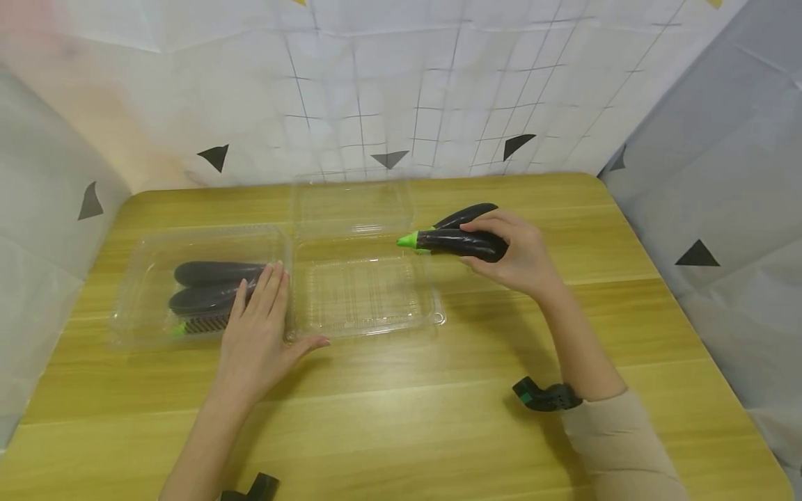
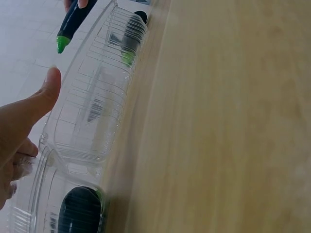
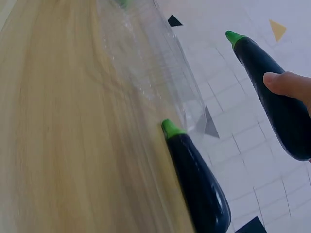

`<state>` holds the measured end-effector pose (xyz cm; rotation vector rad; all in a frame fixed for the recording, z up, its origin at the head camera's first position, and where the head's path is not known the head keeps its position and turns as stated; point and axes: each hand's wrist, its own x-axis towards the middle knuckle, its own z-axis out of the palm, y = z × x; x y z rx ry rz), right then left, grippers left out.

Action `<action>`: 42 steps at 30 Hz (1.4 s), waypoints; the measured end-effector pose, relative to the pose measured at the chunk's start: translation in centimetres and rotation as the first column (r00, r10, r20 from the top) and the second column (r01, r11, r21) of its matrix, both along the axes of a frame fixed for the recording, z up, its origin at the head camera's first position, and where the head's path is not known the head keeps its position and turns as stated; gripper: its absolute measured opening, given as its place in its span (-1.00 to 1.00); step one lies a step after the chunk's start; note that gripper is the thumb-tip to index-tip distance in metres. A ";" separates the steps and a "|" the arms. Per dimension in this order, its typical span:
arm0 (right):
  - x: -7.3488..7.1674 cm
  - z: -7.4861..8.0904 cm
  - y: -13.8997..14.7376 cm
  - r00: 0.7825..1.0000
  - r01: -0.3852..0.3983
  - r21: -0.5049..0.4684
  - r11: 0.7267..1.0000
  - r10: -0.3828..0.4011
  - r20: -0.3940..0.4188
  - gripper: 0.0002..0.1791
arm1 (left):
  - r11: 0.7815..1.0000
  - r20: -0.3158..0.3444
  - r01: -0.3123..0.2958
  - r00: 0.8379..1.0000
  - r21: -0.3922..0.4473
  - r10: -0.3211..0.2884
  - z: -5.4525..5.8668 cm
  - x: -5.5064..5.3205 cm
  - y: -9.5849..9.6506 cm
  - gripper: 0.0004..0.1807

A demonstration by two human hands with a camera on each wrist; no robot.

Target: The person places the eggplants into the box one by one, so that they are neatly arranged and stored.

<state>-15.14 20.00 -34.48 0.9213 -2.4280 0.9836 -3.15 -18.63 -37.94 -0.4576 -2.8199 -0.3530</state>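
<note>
Eggplant [image 1: 460,242] is gripped by its thick end in R hand [image 1: 525,254], raised nr. 2nd eggplant [image 1: 465,215]; L hand [image 1: 258,337], fingers extended, rests on clear clamshell [image 1: 370,332], prob. steadying it.

A yellowish, wood-grained worktop [image 1: 401,431] with rounded far corners carries clear, rectangular plastic packaging [image 1: 363,296], lying open; just right of it lies a glossy, near-black, green-tipped eggplant [image 3: 198,182].
</note>
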 end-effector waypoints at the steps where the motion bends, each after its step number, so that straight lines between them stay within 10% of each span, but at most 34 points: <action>1: 0.0 0.1 -0.3 1.000 -0.008 -0.002 1.000 0.008 0.003 -0.48 | 1.000 -0.001 0.001 1.000 0.002 -0.001 0.0 0.0 0.0 0.25; 18: 0.2 0.5 -4.2 0.995 -0.102 -0.014 0.995 0.102 0.008 -0.52 | 1.000 -0.008 0.007 1.000 0.013 -0.007 0.0 -0.1 -0.1 0.24; 42: 2.2 -3.0 -10.7 0.972 -0.234 0.146 0.961 0.227 0.066 -0.53 | 1.000 -0.006 0.000 1.000 0.004 0.000 -0.2 -0.1 -0.1 0.26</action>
